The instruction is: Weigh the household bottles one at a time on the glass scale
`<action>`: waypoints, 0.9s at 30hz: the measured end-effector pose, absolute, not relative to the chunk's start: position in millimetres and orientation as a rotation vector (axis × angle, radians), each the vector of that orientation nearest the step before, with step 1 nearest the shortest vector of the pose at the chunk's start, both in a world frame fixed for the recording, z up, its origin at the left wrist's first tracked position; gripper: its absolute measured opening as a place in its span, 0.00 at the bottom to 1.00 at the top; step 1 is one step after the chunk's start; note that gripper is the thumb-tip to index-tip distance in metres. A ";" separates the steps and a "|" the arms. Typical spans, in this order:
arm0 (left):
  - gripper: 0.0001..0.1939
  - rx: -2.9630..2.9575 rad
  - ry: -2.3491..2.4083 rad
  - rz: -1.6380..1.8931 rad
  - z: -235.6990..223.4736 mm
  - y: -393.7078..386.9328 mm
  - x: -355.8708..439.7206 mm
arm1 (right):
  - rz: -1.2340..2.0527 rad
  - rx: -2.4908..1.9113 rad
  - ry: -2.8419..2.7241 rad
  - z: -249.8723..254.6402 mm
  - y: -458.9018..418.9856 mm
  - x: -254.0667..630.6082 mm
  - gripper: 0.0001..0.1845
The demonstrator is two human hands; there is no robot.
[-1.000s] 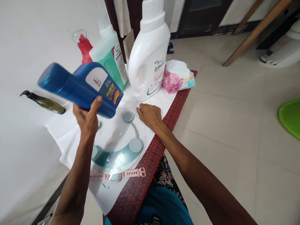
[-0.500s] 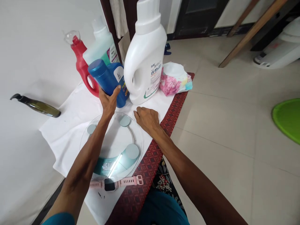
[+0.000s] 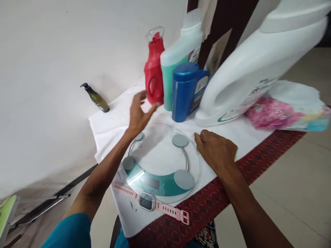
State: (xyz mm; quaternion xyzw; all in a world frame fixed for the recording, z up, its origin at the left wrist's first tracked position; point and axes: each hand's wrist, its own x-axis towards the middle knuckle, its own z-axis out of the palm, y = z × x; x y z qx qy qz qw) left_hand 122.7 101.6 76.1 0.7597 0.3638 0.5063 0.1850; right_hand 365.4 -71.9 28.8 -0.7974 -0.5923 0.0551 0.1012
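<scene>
My left hand (image 3: 139,113) hovers open above the far left rim of a round glass scale (image 3: 160,162), fingers spread, holding nothing. A blue bottle (image 3: 186,91) stands upright just right of it, in front of a green-liquid bottle (image 3: 178,58) and beside a red bottle (image 3: 153,72). Beside the scale's right edge, my right hand (image 3: 216,151) rests on the white cloth (image 3: 108,120) with its fingers curled under; nothing shows in them. A large white jug (image 3: 258,65) stands behind that hand.
A pink smartwatch (image 3: 151,203) lies in front of the scale. A pink wipes pack (image 3: 287,110) sits right of the jug. A dark pump bottle (image 3: 96,98) lies on the white surface to the left. A red patterned mat (image 3: 258,158) covers the table edge; tiled floor lies to the right.
My left hand set the blue bottle down upright by the other bottles, let go and drew back with fingers spread. The view swung left. My right hand stayed beside the scale.
</scene>
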 end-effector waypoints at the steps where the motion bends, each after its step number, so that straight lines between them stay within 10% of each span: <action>1: 0.39 2.119 1.125 1.562 84.6 105.7 93.5 | 0.165 -2.352 -1.746 27.4 -71.6 365.4 0.23; 8: 0.53 1.622 1.819 1.989 121.4 193.4 -66.0 | 0.151 -2.409 -1.710 23.2 -69.1 364.0 0.21; 14: 0.37 1.387 2.259 1.447 110.9 248.2 -77.5 | 0.123 -2.448 -1.654 18.9 -66.0 365.3 0.19; 27: 0.26 1.416 2.113 1.572 91.6 206.5 -102.0 | 0.104 -2.354 -1.644 9.1 -66.0 370.6 0.19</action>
